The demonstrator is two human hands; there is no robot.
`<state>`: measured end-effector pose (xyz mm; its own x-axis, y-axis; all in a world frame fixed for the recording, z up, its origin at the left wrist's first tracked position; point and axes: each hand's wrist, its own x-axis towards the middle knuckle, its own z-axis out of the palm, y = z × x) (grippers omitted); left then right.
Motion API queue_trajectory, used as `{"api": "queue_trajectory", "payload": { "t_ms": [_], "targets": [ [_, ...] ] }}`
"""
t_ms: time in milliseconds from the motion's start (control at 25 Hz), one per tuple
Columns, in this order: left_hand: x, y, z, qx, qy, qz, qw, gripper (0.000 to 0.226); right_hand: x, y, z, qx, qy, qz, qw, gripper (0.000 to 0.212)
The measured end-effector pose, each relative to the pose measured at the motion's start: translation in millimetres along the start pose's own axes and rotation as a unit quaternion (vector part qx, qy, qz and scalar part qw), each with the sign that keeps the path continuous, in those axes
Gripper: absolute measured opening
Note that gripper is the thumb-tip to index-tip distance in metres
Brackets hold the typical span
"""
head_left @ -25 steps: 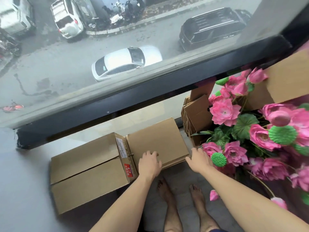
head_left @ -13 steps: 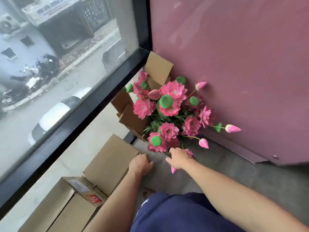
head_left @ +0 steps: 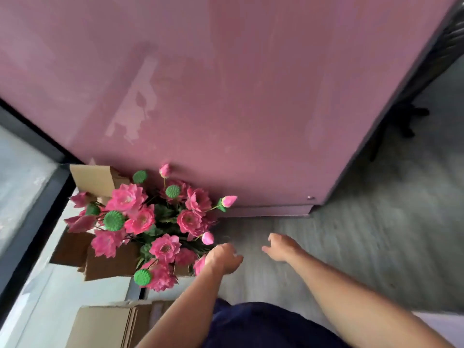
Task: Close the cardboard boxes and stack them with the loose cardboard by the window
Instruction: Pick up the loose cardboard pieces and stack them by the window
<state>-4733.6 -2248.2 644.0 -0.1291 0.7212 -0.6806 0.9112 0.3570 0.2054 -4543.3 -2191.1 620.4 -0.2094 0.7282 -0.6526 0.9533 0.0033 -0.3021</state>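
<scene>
A stack of flattened cardboard sheets (head_left: pixel 108 325) lies on the floor at the near left, just beside the window ledge (head_left: pixel 30 214), its layered corrugated edges facing right. Further left and farther off, more loose brown cardboard pieces (head_left: pixel 110 266) lean under and behind a bunch of pink artificial lotus flowers (head_left: pixel 150 222), and one paler cardboard flap (head_left: pixel 93 179) stands up in the far corner against the pink cabinet (head_left: pixel 251 96).

Neither hand holds anything. The left hand (head_left: pixel 223 258) hangs over the grey floor (head_left: pixel 351 247) just right of the flowers, its fingers loosely curled and empty. The right hand (head_left: pixel 281 247) is a little further right, fingers relaxed and spread, also over bare floor.

The cardboard should be light and fairly stiff across its flat face, but it bends readily along the fold lines and the sheets will likely slide over one another if lifted as a bundle. A two-handed hold on opposite long edges, thumbs on top and fingers beneath, would probably keep the stack square. The pieces behind the flowers look awkward: petals and stems overhang them, so pulling from the exposed near edge risks dragging the arrangement over. No closed box is plainly in view, so how much remains is hard to judge.
</scene>
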Motion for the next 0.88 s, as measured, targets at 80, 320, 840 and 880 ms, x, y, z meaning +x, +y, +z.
{"api": "queue_trajectory", "payload": {
  "t_ms": [80, 320, 840, 880],
  "targets": [
    [16.9, 55.9, -6.4, 0.042, -0.009, 0.037, 0.998, 0.048, -6.3, 48.7, -10.4, 0.055, 0.023, 0.044, 0.997, 0.052],
    [57.9, 213.9, 8.5, 0.197, -0.065, 0.189, 0.96, 0.046, -38.2, 174.5, -18.0, 0.195, 0.078, 0.18, 0.961, 0.049],
    [168.9, 493.2, 23.5, 0.341, -0.116, 0.357, 0.862, 0.047, -15.2, 362.9, -124.9, 0.302, 0.101, 0.357, 0.878, 0.051],
    [174.3, 512.7, 23.1, 0.351, -0.117, 0.362, 0.856, 0.047, -12.1, 375.5, -134.5, 0.303, 0.107, 0.362, 0.875, 0.051]
  ]
}}
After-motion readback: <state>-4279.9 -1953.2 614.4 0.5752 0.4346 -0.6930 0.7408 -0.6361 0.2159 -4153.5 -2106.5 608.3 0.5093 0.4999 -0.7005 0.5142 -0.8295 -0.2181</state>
